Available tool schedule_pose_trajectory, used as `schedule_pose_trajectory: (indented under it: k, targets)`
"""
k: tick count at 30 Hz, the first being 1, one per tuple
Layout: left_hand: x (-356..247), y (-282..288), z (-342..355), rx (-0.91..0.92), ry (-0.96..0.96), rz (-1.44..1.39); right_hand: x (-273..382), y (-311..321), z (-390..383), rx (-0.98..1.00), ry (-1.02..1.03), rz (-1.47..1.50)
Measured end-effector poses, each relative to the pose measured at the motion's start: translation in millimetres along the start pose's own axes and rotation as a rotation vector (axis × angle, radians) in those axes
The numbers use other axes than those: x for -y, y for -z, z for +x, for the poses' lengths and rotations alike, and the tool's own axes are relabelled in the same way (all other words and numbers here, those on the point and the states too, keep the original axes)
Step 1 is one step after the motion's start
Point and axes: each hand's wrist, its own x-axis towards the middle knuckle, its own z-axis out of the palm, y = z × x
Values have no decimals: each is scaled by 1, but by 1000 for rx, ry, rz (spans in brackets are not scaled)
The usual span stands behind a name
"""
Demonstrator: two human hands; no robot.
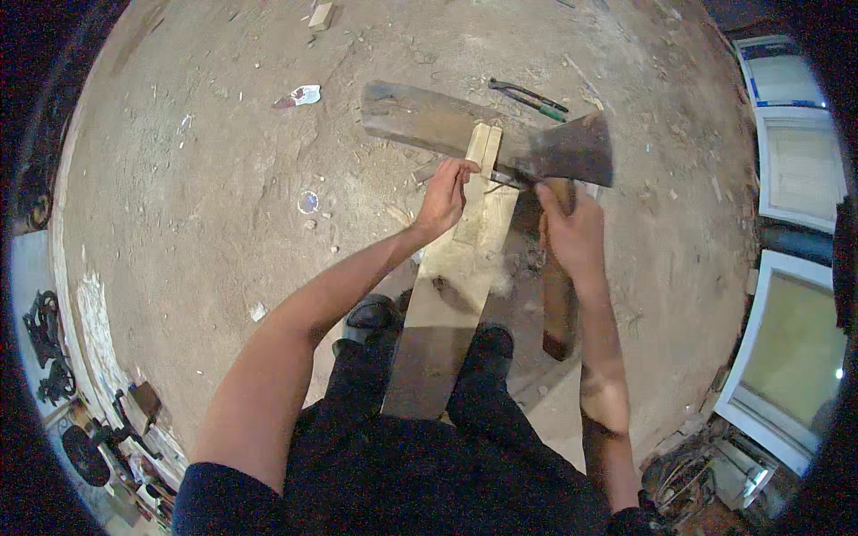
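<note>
A pale wooden board (456, 277) runs away from me between my legs. A narrower pale wooden strip (488, 143) lies lengthwise on its far part. My left hand (444, 195) has its fingers bent and pinched against the strip's left side. My right hand (574, 228) is closed round a slim dark hand tool (527, 178), whose metal end (503, 179) crosses to the strip's right edge. The tool's exact kind is hidden by the hand. Beneath the board's far end a thick weathered timber (420, 112) lies crosswise on the ground.
Beyond the right hand sits a dark flared slab (576, 150). Green-handled pliers (536, 96) lie behind it. A brown timber piece (559, 304) extends under my right hand. White-framed panels (778, 348) line the right side; tools and metal parts (116, 438) clutter the lower left.
</note>
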Motion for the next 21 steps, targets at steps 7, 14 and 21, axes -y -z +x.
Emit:
schedule_pose_trajectory:
  k: [7, 14, 21]
  targets:
    - [0, -8, 0, -29, 26, -64, -10, -20, -14, -70, -133, -318]
    - [-2, -3, -2, -49, -42, -54, 16, 8, -9, -47, -54, -140]
    - [-2, -8, 1, -63, -62, -14, -52, -42, -12, -87, 28, -181]
